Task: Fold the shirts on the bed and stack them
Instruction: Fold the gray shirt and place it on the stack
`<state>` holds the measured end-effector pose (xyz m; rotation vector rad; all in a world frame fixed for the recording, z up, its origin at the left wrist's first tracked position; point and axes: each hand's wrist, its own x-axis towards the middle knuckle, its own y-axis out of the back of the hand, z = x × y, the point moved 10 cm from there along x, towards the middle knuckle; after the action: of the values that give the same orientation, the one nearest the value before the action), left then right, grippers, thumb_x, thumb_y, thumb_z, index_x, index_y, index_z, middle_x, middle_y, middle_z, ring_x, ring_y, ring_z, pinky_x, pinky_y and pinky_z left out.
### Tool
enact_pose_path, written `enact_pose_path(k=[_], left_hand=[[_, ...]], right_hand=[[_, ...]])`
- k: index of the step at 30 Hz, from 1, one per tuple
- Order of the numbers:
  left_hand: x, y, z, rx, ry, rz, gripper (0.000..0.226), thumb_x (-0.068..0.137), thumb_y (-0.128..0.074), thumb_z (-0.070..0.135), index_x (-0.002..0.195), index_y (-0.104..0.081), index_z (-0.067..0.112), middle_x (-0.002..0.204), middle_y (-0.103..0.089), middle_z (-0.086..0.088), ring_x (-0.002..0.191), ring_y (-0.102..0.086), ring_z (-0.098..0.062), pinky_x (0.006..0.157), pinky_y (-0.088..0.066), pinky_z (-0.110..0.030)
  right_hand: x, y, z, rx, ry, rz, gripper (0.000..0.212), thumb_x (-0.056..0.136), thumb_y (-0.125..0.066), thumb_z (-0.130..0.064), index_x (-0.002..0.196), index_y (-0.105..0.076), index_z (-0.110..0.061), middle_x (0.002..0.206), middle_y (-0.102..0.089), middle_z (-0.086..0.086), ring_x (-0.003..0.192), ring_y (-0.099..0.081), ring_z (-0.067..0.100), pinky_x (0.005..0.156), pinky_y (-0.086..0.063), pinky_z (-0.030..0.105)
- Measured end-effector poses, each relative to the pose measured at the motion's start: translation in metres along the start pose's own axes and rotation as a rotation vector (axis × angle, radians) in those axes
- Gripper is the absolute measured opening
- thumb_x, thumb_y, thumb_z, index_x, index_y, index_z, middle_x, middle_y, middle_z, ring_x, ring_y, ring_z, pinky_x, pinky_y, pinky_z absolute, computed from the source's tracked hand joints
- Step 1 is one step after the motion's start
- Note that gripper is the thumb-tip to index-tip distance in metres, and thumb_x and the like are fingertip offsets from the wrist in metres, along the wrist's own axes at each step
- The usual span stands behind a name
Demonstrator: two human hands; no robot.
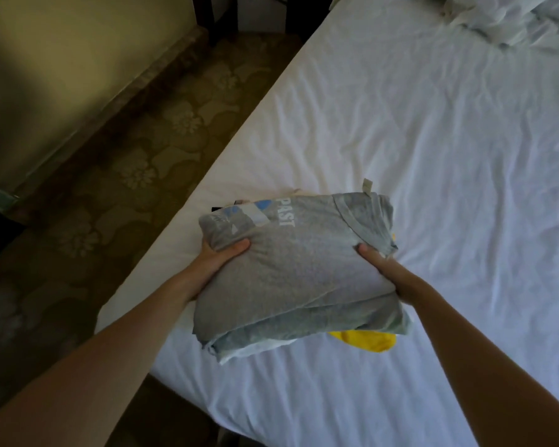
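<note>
White sheets cover the bed (433,140), with patterned floor (126,156) beyond the left hand (218,256). Between the left hand and right hand (381,269) sits a stack of folded shirts (291,272), grey one on top, yellow peeking out underneath. Both hands grip its sides, thumbs pressed on top. Folding looks finished, since no loose shirts show; only setting the stack down seems left.

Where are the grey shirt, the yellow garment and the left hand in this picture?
grey shirt (291,269), head view, its plain folded front.
yellow garment (373,341), head view, the corner poking out underneath.
left hand (217,259), head view, below the thumb.
</note>
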<state>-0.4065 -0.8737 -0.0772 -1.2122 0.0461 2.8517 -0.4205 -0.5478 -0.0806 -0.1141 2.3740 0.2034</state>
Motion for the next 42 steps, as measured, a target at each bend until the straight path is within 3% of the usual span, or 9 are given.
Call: enact_pose_path(k=[3,10,14,23,26,30,34,39,42], left_hand=[[-0.004,-0.008,-0.005,-0.087,0.036,-0.101,0.139,0.030,-0.081,0.070,0.148,-0.019,0.032,0.142,-0.044,0.000,0.116,-0.052,-0.018,0.084,-0.046,-0.032],[-0.010,-0.017,-0.005,-0.095,0.146,-0.184,0.099,0.044,-0.077,0.068,0.129,-0.046,0.029,0.116,-0.061,-0.002,0.105,-0.059,-0.022,0.080,-0.048,-0.036],[-0.016,-0.017,0.002,-0.079,0.071,-0.157,0.106,0.036,-0.078,0.071,0.129,-0.045,0.031,0.121,-0.058,0.001,0.105,-0.059,-0.017,0.075,-0.047,-0.033],[-0.060,-0.011,0.034,-0.088,-0.013,-0.132,0.086,0.032,-0.081,0.067,0.109,-0.055,0.036,0.110,-0.064,0.005,0.100,-0.062,-0.015,0.081,-0.049,-0.034],[-0.093,0.003,0.070,-0.073,-0.059,-0.104,0.068,0.052,-0.077,0.057,0.111,-0.053,0.033,0.113,-0.062,0.001,0.103,-0.060,-0.017,0.085,-0.048,-0.034],[-0.139,0.033,0.122,-0.010,-0.060,-0.055,0.039,0.082,-0.062,0.048,0.113,-0.049,0.027,0.114,-0.060,-0.004,0.091,-0.059,-0.014,0.068,-0.044,-0.027],[-0.192,0.081,0.160,-0.062,-0.160,0.050,0.078,0.046,-0.075,0.070,0.112,-0.047,0.039,0.115,-0.059,0.006,0.105,-0.057,-0.014,0.088,-0.045,-0.033],[-0.259,0.160,0.172,-0.239,-0.226,0.218,0.038,0.081,-0.060,0.046,0.117,-0.051,0.033,0.124,-0.059,0.001,0.110,-0.056,-0.017,0.098,-0.041,-0.037],[-0.306,0.220,0.173,-0.326,-0.273,0.332,0.060,0.057,-0.076,0.058,0.107,-0.060,0.028,0.104,-0.071,-0.001,0.094,-0.067,-0.017,0.088,-0.047,-0.037]], right_hand=[[-0.005,-0.004,-0.001,0.037,-0.003,-0.071,0.127,0.023,-0.079,-0.076,0.133,-0.042,-0.022,0.121,-0.058,-0.005,0.106,-0.058,0.008,0.081,-0.048,0.022],[-0.006,-0.006,0.010,0.109,-0.124,-0.135,0.136,0.021,-0.080,-0.074,0.140,-0.035,-0.023,0.128,-0.056,0.005,0.111,-0.057,0.022,0.091,-0.047,0.037],[-0.010,-0.008,0.007,0.131,-0.085,-0.131,0.133,0.019,-0.080,-0.074,0.135,-0.039,-0.024,0.118,-0.060,-0.001,0.103,-0.060,0.016,0.079,-0.049,0.031],[-0.050,-0.006,-0.023,0.183,0.075,-0.071,0.131,0.031,-0.078,-0.074,0.142,-0.035,-0.020,0.134,-0.051,-0.001,0.116,-0.053,0.014,0.100,-0.040,0.033],[-0.072,-0.016,-0.044,0.257,0.065,-0.109,0.121,0.038,-0.081,-0.070,0.141,-0.039,-0.022,0.135,-0.053,0.001,0.121,-0.053,0.019,0.108,-0.036,0.043],[-0.103,-0.039,-0.104,0.241,0.139,-0.141,0.125,0.036,-0.080,-0.071,0.142,-0.037,-0.021,0.136,-0.051,0.000,0.122,-0.051,0.018,0.106,-0.037,0.039],[-0.129,-0.078,-0.176,0.213,0.222,-0.245,0.114,0.045,-0.079,-0.069,0.141,-0.039,-0.023,0.137,-0.052,0.000,0.124,-0.050,0.018,0.111,-0.033,0.044],[-0.161,-0.157,-0.268,0.082,0.341,-0.358,0.112,0.045,-0.078,-0.070,0.140,-0.040,-0.023,0.135,-0.053,-0.003,0.122,-0.053,0.017,0.110,-0.034,0.043],[-0.183,-0.229,-0.310,0.016,0.400,-0.435,0.117,0.043,-0.076,-0.073,0.142,-0.036,-0.024,0.136,-0.051,-0.004,0.121,-0.052,0.015,0.108,-0.037,0.039]])
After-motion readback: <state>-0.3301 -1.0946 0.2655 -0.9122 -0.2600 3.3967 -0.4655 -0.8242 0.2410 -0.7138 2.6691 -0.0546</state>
